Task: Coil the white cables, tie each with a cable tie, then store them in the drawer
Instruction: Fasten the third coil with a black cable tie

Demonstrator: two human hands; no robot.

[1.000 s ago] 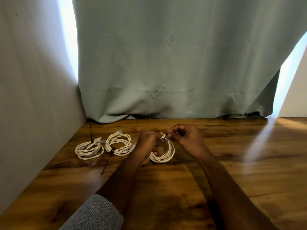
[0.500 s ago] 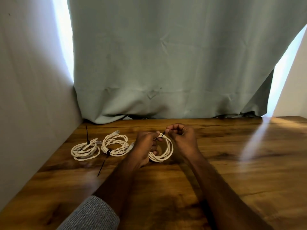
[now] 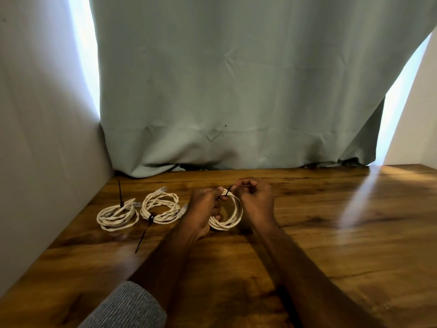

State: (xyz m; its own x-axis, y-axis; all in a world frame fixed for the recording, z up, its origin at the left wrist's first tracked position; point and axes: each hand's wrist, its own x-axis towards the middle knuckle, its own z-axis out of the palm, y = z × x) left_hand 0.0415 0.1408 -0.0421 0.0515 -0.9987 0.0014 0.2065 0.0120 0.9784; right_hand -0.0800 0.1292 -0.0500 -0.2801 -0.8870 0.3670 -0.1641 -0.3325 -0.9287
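Three white cable coils lie on the wooden table [image 3: 331, 233]. The left coil [image 3: 117, 216] has a black cable tie sticking upright from it. The middle coil [image 3: 161, 207] has a black tie whose tail points toward me. The third coil [image 3: 230, 215] stands tilted between my hands. My left hand [image 3: 205, 204] grips its left side. My right hand [image 3: 254, 197] pinches the black cable tie [image 3: 227, 192] at the top of that coil. No drawer is in view.
A grey-green curtain [image 3: 236, 102] hangs down to the table's back edge. A pale wall [image 3: 42, 138] borders the table on the left. Sunlight streaks across the table's right part.
The view shifted slightly. My hands stay on the third coil, with the right hand's pinch on the tie moved only a little.
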